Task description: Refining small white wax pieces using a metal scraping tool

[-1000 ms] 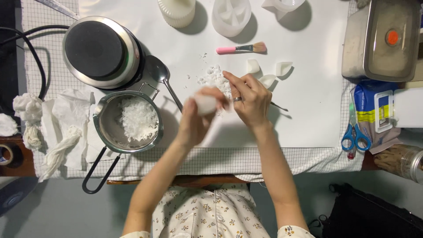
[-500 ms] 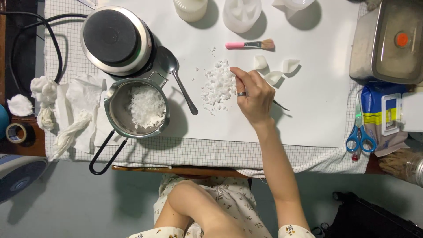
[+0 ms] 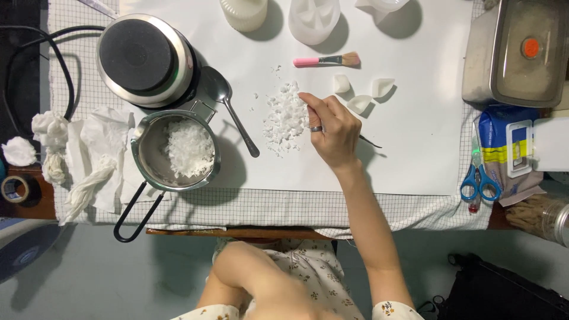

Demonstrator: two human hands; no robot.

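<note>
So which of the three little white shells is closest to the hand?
The lowest shell, just beside the right hand. The other two lie farther up the white sheet.

It looked like a home craft table: a hotplate (image 3: 145,59), wax pot (image 3: 175,149), moulds (image 3: 313,18) and scissors (image 3: 478,178) lay about.

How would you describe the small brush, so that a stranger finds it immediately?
On the white sheet, look above the pile of white flakes. The brush lies flat there, below the white mould. It alone has a pink handle and tan bristles.
</note>
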